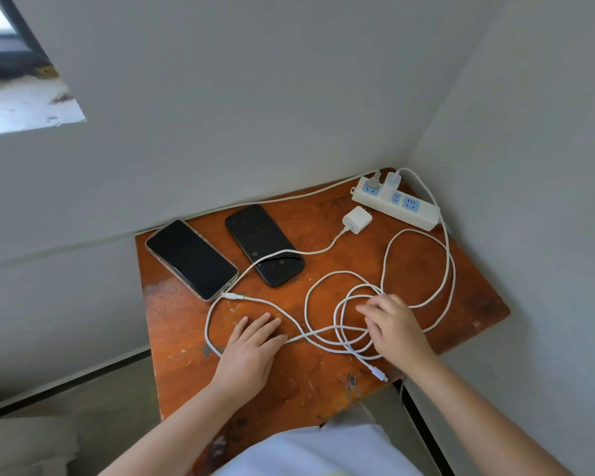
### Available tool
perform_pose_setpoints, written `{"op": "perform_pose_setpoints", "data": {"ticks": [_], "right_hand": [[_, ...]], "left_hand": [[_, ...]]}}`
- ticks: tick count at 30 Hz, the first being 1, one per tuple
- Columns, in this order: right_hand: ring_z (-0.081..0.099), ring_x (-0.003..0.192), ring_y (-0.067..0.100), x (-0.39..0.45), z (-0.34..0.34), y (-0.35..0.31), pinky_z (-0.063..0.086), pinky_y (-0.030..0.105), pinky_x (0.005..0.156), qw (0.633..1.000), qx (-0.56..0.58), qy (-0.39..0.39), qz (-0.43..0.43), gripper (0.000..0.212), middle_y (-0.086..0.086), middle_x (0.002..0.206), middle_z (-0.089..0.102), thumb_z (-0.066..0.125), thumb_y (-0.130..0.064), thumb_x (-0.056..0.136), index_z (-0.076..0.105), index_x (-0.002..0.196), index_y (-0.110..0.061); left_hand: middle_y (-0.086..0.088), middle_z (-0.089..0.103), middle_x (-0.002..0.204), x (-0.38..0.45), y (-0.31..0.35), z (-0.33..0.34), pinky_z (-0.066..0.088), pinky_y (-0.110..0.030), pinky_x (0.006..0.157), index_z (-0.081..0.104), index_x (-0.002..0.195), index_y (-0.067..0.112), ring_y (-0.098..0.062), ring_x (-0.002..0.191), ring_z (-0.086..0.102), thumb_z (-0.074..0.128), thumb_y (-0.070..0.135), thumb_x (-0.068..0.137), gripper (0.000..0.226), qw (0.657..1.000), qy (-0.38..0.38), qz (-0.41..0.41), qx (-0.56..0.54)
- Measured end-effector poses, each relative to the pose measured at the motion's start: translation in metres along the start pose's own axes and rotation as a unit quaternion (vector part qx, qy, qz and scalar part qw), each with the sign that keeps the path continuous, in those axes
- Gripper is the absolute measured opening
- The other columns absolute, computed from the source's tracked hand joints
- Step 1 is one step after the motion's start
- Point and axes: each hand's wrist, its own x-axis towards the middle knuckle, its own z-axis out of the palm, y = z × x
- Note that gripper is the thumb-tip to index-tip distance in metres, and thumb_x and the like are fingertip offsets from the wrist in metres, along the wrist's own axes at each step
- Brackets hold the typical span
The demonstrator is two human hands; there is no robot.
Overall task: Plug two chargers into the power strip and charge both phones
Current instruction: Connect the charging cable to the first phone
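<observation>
Left hand: the left hand (251,348) lies flat on the table (323,389), fingers straight, its fingertips touching a strand of the cable.
Right hand: the right hand (392,324) rests on the coiled cable (344,324); its fingers are blurred, so the grip cannot be told.
Cable end: the free connector (378,372) lies just nearer the person than the right hand.
Phones: the clear-cased phone (191,258) and the black phone (264,244) lie side by side beyond the left hand; a loose connector (232,296) lies just beside the cased phone's near end.
Chargers: the unplugged charger (357,219) lies just beside the power strip (395,204); the plugged charger (391,183) stands in the strip, at the table's far corner.

Right hand (394,326) fingertips motion-blurred over the coiled cable (344,324).
</observation>
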Motion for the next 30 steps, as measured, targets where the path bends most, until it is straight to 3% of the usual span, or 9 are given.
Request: {"op": "perform_pose_setpoints", "data": {"ticks": [3, 5, 12, 17, 19, 22, 24, 28, 30], "right_hand": [[0.046, 0.119, 0.029, 0.036, 0.005, 0.008, 0.041, 0.042, 0.096, 0.995, -0.049, -0.083, 0.000, 0.035, 0.011, 0.127, 0.056, 0.057, -0.006, 0.087, 0.056, 0.122, -0.012], [0.038, 0.125, 0.024, 0.054, 0.006, 0.012, 0.033, 0.040, 0.104, 0.977, -0.097, -0.190, -0.016, 0.038, 0.005, 0.137, 0.046, 0.052, -0.014, 0.092, 0.048, 0.129, -0.019], [0.055, 0.101, 0.021, 0.071, -0.004, 0.011, 0.043, 0.026, 0.081, 0.979, -0.071, -0.189, -0.022, 0.022, 0.006, 0.110, 0.059, 0.048, -0.019, 0.094, 0.061, 0.110, -0.011], [0.053, 0.072, 0.009, 0.074, -0.017, -0.002, 0.036, 0.010, 0.058, 0.979, 0.088, -0.177, 0.042, 0.013, -0.005, 0.082, 0.057, 0.065, -0.017, 0.084, 0.068, 0.094, -0.010], [0.051, 0.064, 0.004, 0.073, -0.024, -0.004, 0.036, 0.010, 0.055, 0.972, 0.134, -0.181, 0.070, 0.003, -0.013, 0.068, 0.051, 0.069, -0.017, 0.080, 0.068, 0.082, -0.015], [0.054, 0.065, 0.000, 0.073, -0.044, 0.006, 0.040, 0.012, 0.058, 0.942, 0.224, -0.225, 0.109, 0.018, -0.013, 0.067, 0.057, 0.069, -0.016, 0.079, 0.063, 0.068, -0.028], [0.056, 0.072, 0.002, 0.074, -0.056, 0.016, 0.041, 0.013, 0.060, 0.931, 0.276, -0.187, 0.148, 0.024, -0.012, 0.073, 0.061, 0.067, -0.014, 0.081, 0.061, 0.068, -0.033], [0.055, 0.070, 0.007, 0.083, -0.066, 0.034, 0.044, 0.018, 0.059, 0.912, 0.306, 0.108, 0.253, 0.007, -0.005, 0.076, 0.060, 0.061, -0.013, 0.086, 0.061, 0.081, -0.018], [0.056, 0.073, 0.012, 0.090, -0.071, 0.039, 0.048, 0.022, 0.064, 0.903, 0.287, 0.184, 0.262, 0.002, -0.001, 0.082, 0.059, 0.059, -0.012, 0.088, 0.058, 0.089, -0.014]], "left_hand": [[0.005, 0.028, 0.149, 0.000, 0.002, -0.004, -0.009, -0.028, 0.108, 0.047, 0.127, 0.030, -0.013, 0.141, 0.008, 0.039, 0.016, 0.095, 0.036, 0.999, -0.012, 0.034, -0.021], [0.004, 0.030, 0.148, -0.001, 0.001, -0.008, -0.008, -0.027, 0.107, 0.051, 0.124, 0.029, -0.014, 0.141, 0.008, 0.042, 0.015, 0.094, 0.035, 0.998, -0.017, 0.051, -0.027], [0.010, 0.030, 0.148, 0.005, 0.000, -0.022, -0.002, -0.024, 0.110, 0.054, 0.121, 0.029, -0.007, 0.140, 0.010, 0.044, 0.017, 0.093, 0.032, 0.995, -0.068, 0.062, -0.027], [0.004, 0.027, 0.150, 0.037, 0.028, -0.031, 0.017, -0.035, 0.114, 0.028, 0.138, 0.026, -0.015, 0.140, 0.015, 0.049, 0.045, 0.087, 0.059, 0.996, -0.025, -0.063, -0.052], [0.002, 0.021, 0.152, 0.048, 0.036, -0.030, 0.010, -0.038, 0.115, 0.022, 0.140, 0.023, -0.017, 0.141, 0.010, 0.047, 0.056, 0.083, 0.071, 0.993, -0.059, -0.087, -0.049], [0.000, 0.004, 0.155, 0.051, 0.035, -0.018, -0.004, -0.040, 0.114, 0.006, 0.143, 0.021, -0.019, 0.142, -0.005, 0.040, 0.062, 0.083, 0.080, 0.988, -0.113, -0.102, 0.010], [-0.001, -0.004, 0.155, 0.047, 0.030, -0.011, -0.009, -0.039, 0.112, 0.000, 0.143, 0.021, -0.019, 0.141, -0.011, 0.038, 0.060, 0.085, 0.080, 0.986, -0.123, -0.097, 0.049], [0.002, -0.008, 0.155, 0.040, 0.021, -0.004, -0.013, -0.036, 0.109, -0.004, 0.142, 0.024, -0.017, 0.140, -0.014, 0.036, 0.061, 0.085, 0.079, 0.988, -0.118, -0.091, 0.048], [0.003, -0.008, 0.155, 0.038, 0.017, -0.005, -0.013, -0.034, 0.109, -0.004, 0.142, 0.024, -0.016, 0.140, -0.015, 0.036, 0.059, 0.087, 0.077, 0.988, -0.112, -0.095, 0.040]]}}
